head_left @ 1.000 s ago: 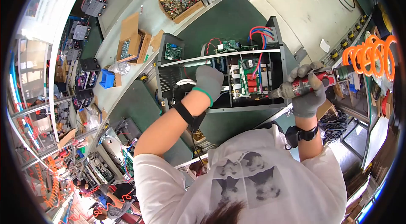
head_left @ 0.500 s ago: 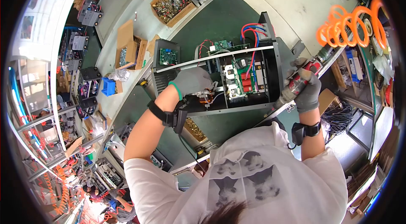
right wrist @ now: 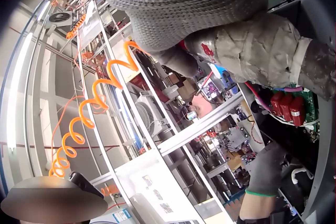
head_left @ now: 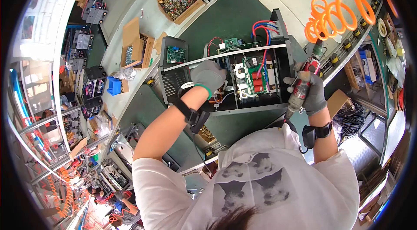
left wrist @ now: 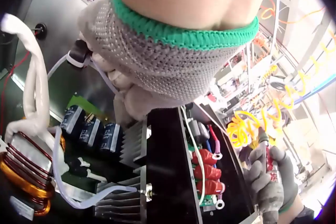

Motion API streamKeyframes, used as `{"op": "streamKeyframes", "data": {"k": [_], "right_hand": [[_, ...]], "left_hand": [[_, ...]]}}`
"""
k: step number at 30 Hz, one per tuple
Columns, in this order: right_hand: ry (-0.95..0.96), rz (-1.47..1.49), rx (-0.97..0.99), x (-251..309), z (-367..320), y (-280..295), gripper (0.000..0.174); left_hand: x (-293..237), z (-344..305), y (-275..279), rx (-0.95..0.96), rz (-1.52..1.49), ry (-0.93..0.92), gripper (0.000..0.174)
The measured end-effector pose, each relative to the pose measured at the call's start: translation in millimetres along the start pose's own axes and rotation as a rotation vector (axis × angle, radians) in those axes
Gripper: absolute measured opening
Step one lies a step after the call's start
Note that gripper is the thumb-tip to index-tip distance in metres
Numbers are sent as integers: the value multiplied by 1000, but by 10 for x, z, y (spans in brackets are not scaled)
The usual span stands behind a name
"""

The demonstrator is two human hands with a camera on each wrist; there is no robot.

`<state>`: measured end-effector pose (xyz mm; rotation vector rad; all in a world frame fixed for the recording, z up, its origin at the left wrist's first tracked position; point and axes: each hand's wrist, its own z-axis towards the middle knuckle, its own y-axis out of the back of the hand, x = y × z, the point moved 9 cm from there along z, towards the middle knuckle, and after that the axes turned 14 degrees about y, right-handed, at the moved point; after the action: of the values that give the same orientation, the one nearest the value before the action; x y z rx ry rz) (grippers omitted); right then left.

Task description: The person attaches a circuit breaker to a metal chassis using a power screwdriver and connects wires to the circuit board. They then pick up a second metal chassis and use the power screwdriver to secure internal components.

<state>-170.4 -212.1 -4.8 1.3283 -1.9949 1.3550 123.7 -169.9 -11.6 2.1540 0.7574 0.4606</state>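
Observation:
An open black metal case [head_left: 256, 108] lies on the green work surface. My gloved left hand [head_left: 207, 76] reaches into its left part. In the left wrist view the fingertips pinch a thin white wire [left wrist: 105, 77] above black capacitors [left wrist: 89, 132] and finned heat sinks. A copper-wound coil [left wrist: 26, 182] sits beside them. My gloved right hand [head_left: 315, 95] grips a red and grey air screwdriver [head_left: 299, 91], its tip tilted towards my body beside the case's right end. Its tape-wrapped body [right wrist: 252, 50] shows in the right wrist view. A green circuit board [head_left: 249, 80] with red components occupies the case's right half.
An orange coiled hose [head_left: 343, 21] runs from the screwdriver to the upper right. Cardboard boxes of small parts [head_left: 180, 2] and a blue bin [head_left: 114, 86] stand at the far left. Red and blue wires [head_left: 265, 28] loop over the case's back right corner.
The screwdriver has swung from nearly level, tip at the case, to steeper, tip nearer my body. My left hand shifted left, then back right inside the case. The hose moved left in view.

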Motion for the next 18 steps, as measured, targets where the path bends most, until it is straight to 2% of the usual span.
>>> {"op": "streamKeyframes", "data": {"k": [2, 6, 8, 9, 10, 12, 14, 16, 17, 18], "right_hand": [[-3, 7, 3, -25, 9, 4, 31], [12, -12, 11, 14, -11, -23, 32], [19, -13, 11, 11, -2, -6, 32], [26, -13, 15, 9, 8, -9, 32], [27, -11, 18, 11, 20, -14, 32], [24, -9, 13, 12, 10, 4, 31], [21, -13, 12, 9, 16, 32, 31], [19, -18, 20, 12, 26, 26, 30], [16, -19, 17, 11, 21, 25, 30], [15, -20, 12, 12, 19, 23, 30]], "left_hand": [[1, 82, -51, 6, -9, 118, 29], [-48, 91, 6, -19, 19, 3, 28], [-143, -54, 105, 34, -33, -317, 28], [-166, -152, 132, 32, -55, -475, 21], [-80, -137, 106, 28, -55, -473, 21], [-144, -458, 328, -179, -282, -897, 12], [-125, -553, 371, -142, -240, -972, 7], [-112, -543, 192, 102, -141, -963, 9], [-85, -518, 129, 179, -145, -962, 10], [-77, -531, 111, 178, -146, -964, 10]]}}
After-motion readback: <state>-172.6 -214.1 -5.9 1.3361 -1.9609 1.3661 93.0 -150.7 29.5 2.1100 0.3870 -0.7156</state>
